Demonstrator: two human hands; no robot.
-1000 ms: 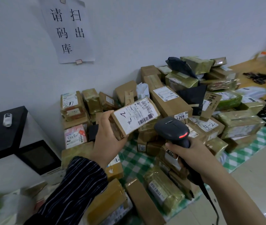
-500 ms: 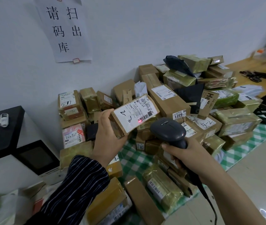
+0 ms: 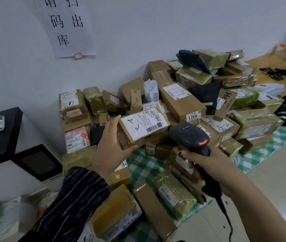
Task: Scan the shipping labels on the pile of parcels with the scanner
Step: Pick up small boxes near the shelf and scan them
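Head view: left hand [image 3: 110, 147] grips a box [image 3: 144, 127] with "2" handwritten on its label; right hand [image 3: 208, 165], at three o'clock of it, is clamped on the scanner [image 3: 189, 135].

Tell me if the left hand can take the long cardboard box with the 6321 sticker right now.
Probably not yet: the left hand grips the small brown labelled parcel. The long cardboard box lies exposed just behind it.

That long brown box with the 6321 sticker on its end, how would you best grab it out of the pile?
Probably from above, near the front end bearing the 6321 sticker, fingers spanning the narrow width. The long brown box lies with its top face exposed, while a black bag and other parcels crowd its long sides.
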